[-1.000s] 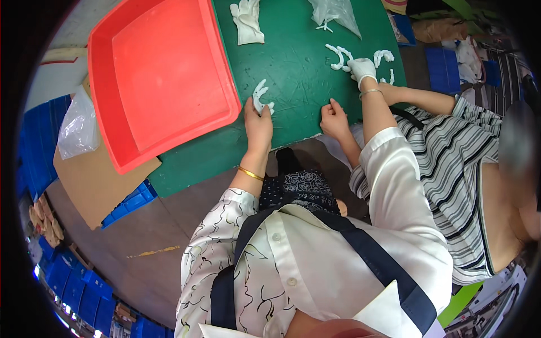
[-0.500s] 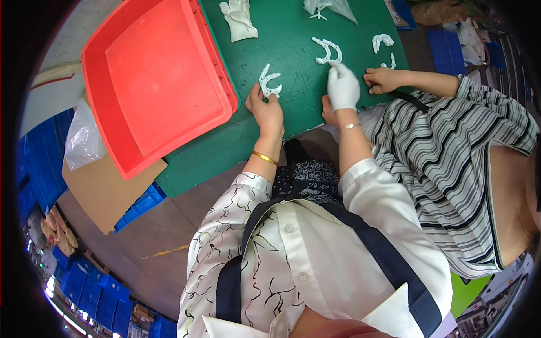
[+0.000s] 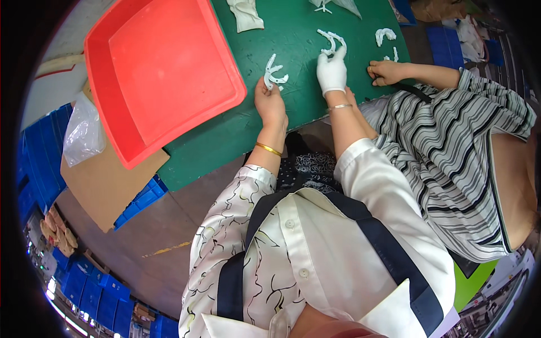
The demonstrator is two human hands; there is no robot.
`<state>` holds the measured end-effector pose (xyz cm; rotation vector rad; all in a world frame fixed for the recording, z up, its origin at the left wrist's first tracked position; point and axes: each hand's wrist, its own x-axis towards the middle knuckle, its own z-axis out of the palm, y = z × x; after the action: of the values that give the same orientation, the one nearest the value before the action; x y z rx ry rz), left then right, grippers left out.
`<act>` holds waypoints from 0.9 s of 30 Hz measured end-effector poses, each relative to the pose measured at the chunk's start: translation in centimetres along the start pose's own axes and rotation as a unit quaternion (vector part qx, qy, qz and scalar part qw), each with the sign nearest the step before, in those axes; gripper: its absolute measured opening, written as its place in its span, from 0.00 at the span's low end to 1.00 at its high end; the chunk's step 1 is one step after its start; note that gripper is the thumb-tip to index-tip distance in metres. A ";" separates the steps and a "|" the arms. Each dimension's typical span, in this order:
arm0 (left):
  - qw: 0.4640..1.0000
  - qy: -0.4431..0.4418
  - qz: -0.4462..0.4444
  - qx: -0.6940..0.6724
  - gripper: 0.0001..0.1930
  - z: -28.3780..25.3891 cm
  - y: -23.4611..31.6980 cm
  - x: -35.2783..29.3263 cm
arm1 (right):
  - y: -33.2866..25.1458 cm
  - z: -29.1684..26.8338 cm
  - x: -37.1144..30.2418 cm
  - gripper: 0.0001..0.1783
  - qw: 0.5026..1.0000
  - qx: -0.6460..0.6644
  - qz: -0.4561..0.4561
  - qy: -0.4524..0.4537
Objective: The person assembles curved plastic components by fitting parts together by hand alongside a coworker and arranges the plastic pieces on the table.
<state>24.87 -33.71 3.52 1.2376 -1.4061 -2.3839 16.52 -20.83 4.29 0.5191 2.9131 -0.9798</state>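
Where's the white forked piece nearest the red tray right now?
In the head view, the white forked piece is at upper centre, held in the left hand over the green table, just right of the red tray.

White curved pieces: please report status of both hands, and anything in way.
Left hand holding one white piece. Gloved right hand at second white piece, grip unclear. Co-worker's forearm close by, to its right.

Head-worn left fisheye | looks down | shirt point(image 3: 332, 253) nearest; hands point(image 3: 269, 102) point(image 3: 331, 73), green table point(image 3: 293, 36) farther
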 end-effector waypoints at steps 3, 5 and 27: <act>1.000 -0.007 -0.026 -0.004 0.19 -0.9 -0.1 0.0 | -0.2 0.0 -0.6 0.43 0.999 0.011 0.026 -0.024; 1.000 -0.010 -0.021 -0.004 0.18 -1.0 -0.1 0.4 | -0.2 0.4 -0.6 0.43 0.997 0.012 0.050 -0.060; 0.975 -0.074 -0.034 0.207 0.20 -3.6 -0.6 3.9 | 1.8 0.5 -5.0 0.42 0.983 -0.043 -0.007 -0.181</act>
<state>24.97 -37.65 -0.06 1.2245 -2.0174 -2.3438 21.78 -21.33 3.48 0.2817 2.6214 -0.8422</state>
